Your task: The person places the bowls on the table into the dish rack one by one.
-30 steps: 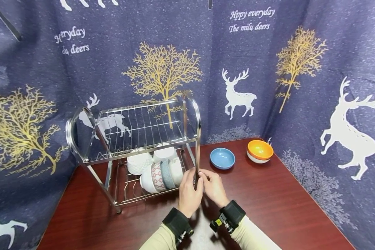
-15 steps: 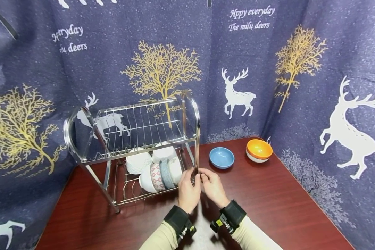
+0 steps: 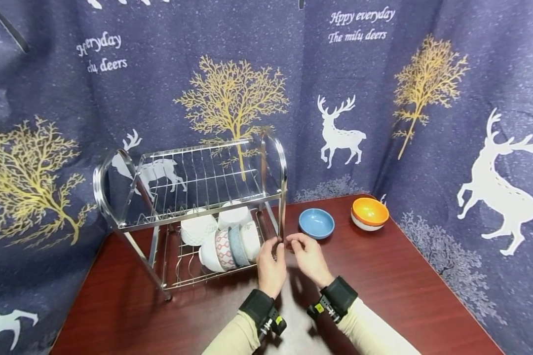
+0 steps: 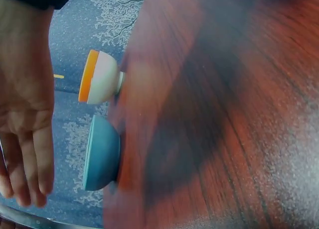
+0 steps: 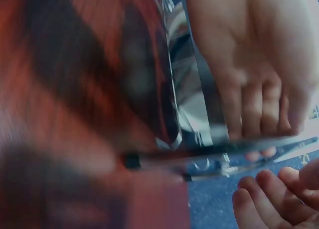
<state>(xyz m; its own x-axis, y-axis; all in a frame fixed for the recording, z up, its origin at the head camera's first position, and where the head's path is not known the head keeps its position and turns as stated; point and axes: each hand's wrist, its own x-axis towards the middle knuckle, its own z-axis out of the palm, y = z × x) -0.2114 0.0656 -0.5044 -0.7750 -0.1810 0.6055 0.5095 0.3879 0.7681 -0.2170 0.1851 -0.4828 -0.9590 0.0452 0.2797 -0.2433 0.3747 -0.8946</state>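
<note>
Between my left hand (image 3: pixel 271 269) and right hand (image 3: pixel 312 262) stands the dish rack's front leg (image 3: pixel 283 217). My left seems to pinch it, though that's blurred; my right, fingers loose, sits apart before a blue bowl (image 3: pixel 317 224).

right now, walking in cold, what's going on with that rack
A person is busy at a metal dish rack. Their left hand is at its front right post, though whether it grips is hard to tell; their right hand is just beside it, holding nothing visible. Several bowls sit low in the rack; a blue bowl stands to its right.
</note>
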